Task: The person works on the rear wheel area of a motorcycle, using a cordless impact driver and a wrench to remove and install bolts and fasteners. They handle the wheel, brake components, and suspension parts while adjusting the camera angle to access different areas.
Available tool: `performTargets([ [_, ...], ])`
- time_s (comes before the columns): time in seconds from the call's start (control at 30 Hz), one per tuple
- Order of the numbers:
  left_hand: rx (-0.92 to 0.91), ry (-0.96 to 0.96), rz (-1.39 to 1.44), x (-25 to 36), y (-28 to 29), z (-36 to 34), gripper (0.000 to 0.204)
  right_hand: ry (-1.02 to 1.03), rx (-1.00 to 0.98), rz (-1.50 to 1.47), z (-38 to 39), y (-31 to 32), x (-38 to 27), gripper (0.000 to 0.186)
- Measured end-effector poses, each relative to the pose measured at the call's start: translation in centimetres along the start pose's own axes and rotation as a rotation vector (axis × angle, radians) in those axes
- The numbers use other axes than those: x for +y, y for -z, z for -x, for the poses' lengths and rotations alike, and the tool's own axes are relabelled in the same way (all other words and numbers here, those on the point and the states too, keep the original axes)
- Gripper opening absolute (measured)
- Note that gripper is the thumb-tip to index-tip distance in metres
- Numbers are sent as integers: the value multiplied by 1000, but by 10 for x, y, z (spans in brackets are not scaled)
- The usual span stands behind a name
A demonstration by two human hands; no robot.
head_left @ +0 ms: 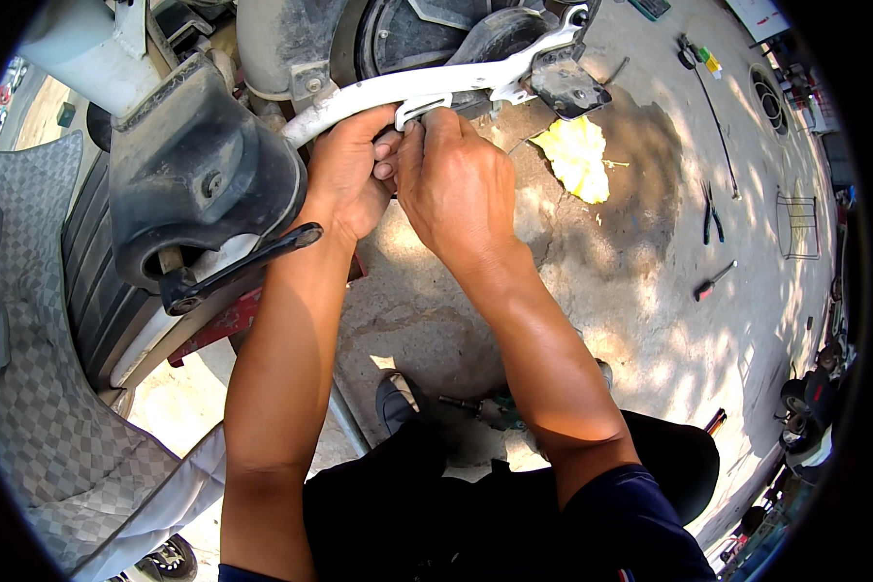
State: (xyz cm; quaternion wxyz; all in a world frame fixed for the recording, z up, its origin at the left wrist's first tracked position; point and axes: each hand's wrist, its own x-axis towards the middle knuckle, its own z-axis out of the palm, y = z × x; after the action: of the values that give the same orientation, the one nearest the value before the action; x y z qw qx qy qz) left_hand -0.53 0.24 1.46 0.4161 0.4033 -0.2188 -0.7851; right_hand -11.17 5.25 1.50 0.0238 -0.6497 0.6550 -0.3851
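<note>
While both hands meet at the scooter:
Left hand (pixel 347 175): clamped on white arm (pixel 407 87).
Right hand (pixel 454 179): fingers pinched together on bracket (pixel 422 105).
Ground: yellow leaf (pixel 577 155), pliers (pixel 712 213).

left hand (pixel 349 170): fingers curled, knuckles up, thumb side toward the right | right hand (pixel 456 179): fingers bent, pinching, fingertips touching the left's | both forearms: bare, raised, converging from lower edge
</note>
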Motion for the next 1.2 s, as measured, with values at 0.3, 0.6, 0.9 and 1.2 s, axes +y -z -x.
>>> performTargets([
  [0.3,-11,18,17,2,-1,1,20,-312,-12,-473,-2,-6,-12,25],
  [0.6,-242,-23,22,2,9,-2,24,-321,-24,-524,31,3,21,16],
  [0.9,-162,-36,-34,3,4,3,22,-87,39,-368,8,-6,17,24],
  [1.2,-217,9,8,2,17,-6,24,26,67,-143,0,-7,11,24],
])
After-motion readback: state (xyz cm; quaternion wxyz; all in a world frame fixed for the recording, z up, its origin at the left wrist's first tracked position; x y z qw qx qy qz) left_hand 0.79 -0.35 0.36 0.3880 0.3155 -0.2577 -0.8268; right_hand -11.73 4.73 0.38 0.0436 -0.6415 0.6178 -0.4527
